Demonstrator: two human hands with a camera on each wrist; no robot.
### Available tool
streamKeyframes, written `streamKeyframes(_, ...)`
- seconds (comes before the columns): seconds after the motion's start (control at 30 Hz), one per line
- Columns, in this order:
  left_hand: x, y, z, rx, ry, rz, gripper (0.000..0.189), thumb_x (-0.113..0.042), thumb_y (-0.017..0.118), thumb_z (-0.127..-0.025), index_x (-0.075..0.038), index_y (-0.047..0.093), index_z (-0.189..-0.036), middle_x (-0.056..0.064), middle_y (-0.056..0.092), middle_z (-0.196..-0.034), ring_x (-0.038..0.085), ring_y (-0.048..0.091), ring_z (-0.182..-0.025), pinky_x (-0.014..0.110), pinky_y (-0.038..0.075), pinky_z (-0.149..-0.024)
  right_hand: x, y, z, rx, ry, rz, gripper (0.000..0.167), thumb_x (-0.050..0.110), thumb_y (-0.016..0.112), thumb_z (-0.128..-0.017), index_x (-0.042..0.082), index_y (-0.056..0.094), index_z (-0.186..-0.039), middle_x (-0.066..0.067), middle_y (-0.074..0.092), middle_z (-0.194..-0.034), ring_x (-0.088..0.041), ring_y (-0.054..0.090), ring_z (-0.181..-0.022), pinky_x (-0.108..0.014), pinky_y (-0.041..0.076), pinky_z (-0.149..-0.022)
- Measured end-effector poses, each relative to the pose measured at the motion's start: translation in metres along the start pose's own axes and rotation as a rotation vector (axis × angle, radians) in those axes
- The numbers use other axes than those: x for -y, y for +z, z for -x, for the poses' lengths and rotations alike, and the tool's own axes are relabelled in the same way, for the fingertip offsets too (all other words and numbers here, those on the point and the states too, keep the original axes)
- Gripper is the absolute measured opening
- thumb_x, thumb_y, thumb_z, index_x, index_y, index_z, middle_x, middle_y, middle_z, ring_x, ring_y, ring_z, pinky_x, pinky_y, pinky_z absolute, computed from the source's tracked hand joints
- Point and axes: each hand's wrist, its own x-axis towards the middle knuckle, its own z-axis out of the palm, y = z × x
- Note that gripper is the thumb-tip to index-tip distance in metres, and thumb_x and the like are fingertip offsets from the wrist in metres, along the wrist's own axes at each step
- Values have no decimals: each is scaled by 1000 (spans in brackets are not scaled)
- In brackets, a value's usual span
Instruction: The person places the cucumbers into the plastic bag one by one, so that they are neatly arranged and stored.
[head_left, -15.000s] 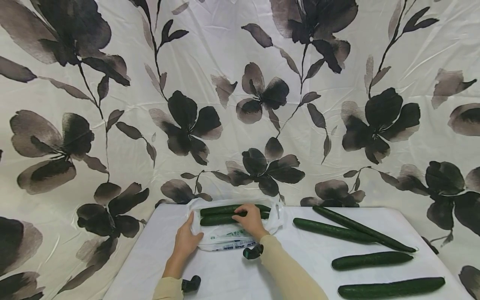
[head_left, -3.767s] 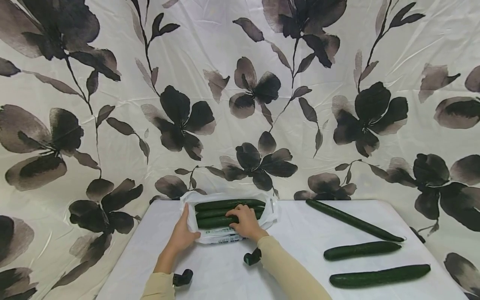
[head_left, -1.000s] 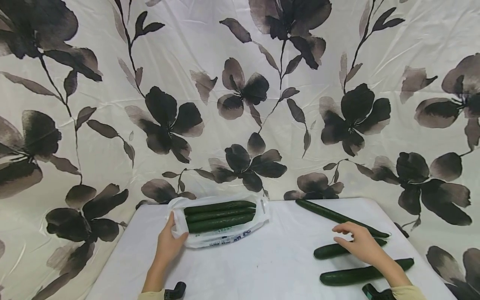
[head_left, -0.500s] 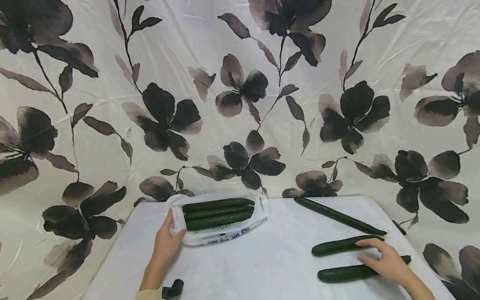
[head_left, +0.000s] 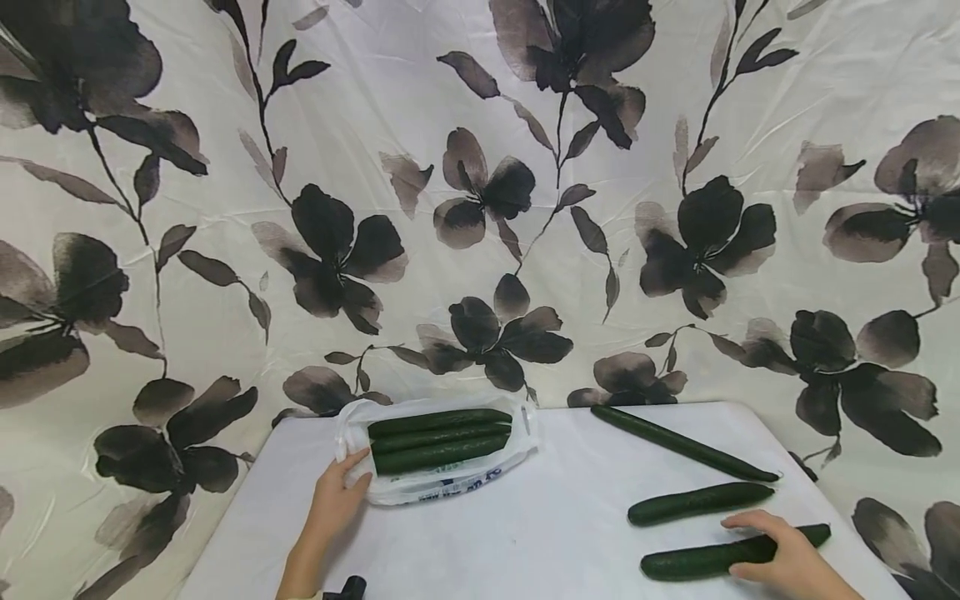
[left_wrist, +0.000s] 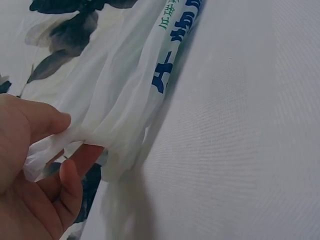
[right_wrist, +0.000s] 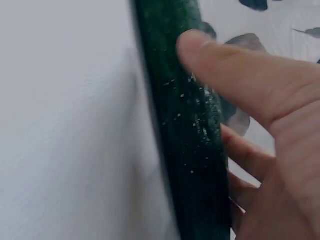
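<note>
My left hand (head_left: 333,500) grips the left end of a white plastic bag (head_left: 450,489). In the left wrist view, gathered plastic (left_wrist: 115,130) runs between the thumb and curled fingers. Three dark green cucumbers (head_left: 441,437) lie side by side in the bag's opening. At the right, my right hand (head_left: 787,557) spans the nearest cucumber (head_left: 678,564), fingers spread over its far side and thumb at its near side. The right wrist view shows the thumb over this cucumber (right_wrist: 185,125) and other fingers partly hidden behind it.
Beyond the right hand lie a shorter cucumber (head_left: 697,502) and a long thin one (head_left: 682,443) set diagonally. All rests on a white-covered table (head_left: 517,542). A floral curtain (head_left: 480,275) hangs right behind the table's back edge.
Since the earliest frame, two cucumbers have left the right side and the bag holds one more. Lately my right hand moved from above the shorter cucumber toward me, to the nearest one.
</note>
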Motion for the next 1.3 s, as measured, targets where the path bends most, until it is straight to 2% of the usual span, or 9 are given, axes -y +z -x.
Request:
streamKeyframes(0.1, -1, 3, -2, 3, 10, -31, 61, -7, 65, -90, 8, 40, -143, 36, 33, -145, 51, 30, -134, 59, 26, -107, -8, 2, 1, 40, -26, 104, 54, 39, 86, -67, 17, 68, -113, -2, 64, -112, -21, 60, -101, -45, 51, -80)
streamKeyframes(0.23, 0, 4, -2, 6, -16, -81, 78, -9, 72, -84, 10, 29, -147, 39, 29, -145, 53, 30, -133, 60, 27, -107, -14, 6, 0, 48, -140, 195, 42, 40, 84, -68, 24, 71, -104, 13, 65, -101, -6, 60, -89, -33, 50, -72)
streamKeyframes(0.43, 4, 4, 5, 28, -43, -95, 86, -10, 73, -83, 9, 20, -150, 38, 23, -148, 53, 26, -134, 61, 26, -107, -11, 14, -1, 135, -220, 26, 37, 38, 78, -79, 21, 70, -111, 16, 64, -106, 1, 57, -94, -24, 50, -72)
streamKeyframes(0.53, 5, 4, 6, 27, -40, -81, 81, -14, 70, -88, 5, 23, -151, 36, 24, -149, 51, 26, -135, 61, 26, -107, -6, 21, -4, 129, -305, -10, 39, 37, 75, -83, 18, 68, -116, 15, 63, -109, 1, 57, -96, -23, 50, -73)
streamKeyframes(0.67, 5, 5, 7, 25, -29, -49, 62, -18, 63, -95, -1, 36, -149, 33, 30, -148, 50, 27, -136, 60, 24, -108, 6, 29, -8, 84, -392, 38, 40, 35, 72, -85, 20, 66, -122, 14, 64, -112, -2, 58, -100, -27, 50, -73)
streamKeyframes(0.8, 4, 6, 9, 36, -49, -26, 47, -17, 52, -101, -2, 43, -145, 32, 37, -145, 47, 33, -135, 60, 26, -108, 24, 35, -11, 103, -337, 36, 41, 37, 69, -88, 23, 62, -126, 12, 61, -113, -3, 55, -97, -35, 47, -73)
streamKeyframes(0.97, 7, 8, 6, 41, -77, -40, 45, -13, 47, -102, 2, 42, -144, 32, 39, -143, 47, 34, -134, 59, 27, -108, 54, 45, -18, 1, -397, 24, 42, 31, 69, -89, 18, 58, -128, 7, 58, -112, -4, 52, -89, -29, 47, -69)
streamKeyframes(1.13, 6, 8, 3, 9, -70, -86, 56, -9, 54, -96, 8, 34, -146, 36, 34, -144, 50, 29, -134, 59, 25, -108, 86, 56, -30, -157, -502, 22, 44, 18, 75, -85, 14, 59, -125, 9, 59, -116, -3, 57, -94, -25, 50, -74)
streamKeyframes(1.3, 3, 10, -1, -38, -54, -110, 68, -9, 63, -89, 9, 32, -146, 36, 35, -143, 52, 33, -131, 60, 29, -105, 116, 58, -45, -213, -583, 32, 47, 15, 77, -83, 21, 60, -127, 16, 60, -110, -3, 58, -93, -26, 50, -75)
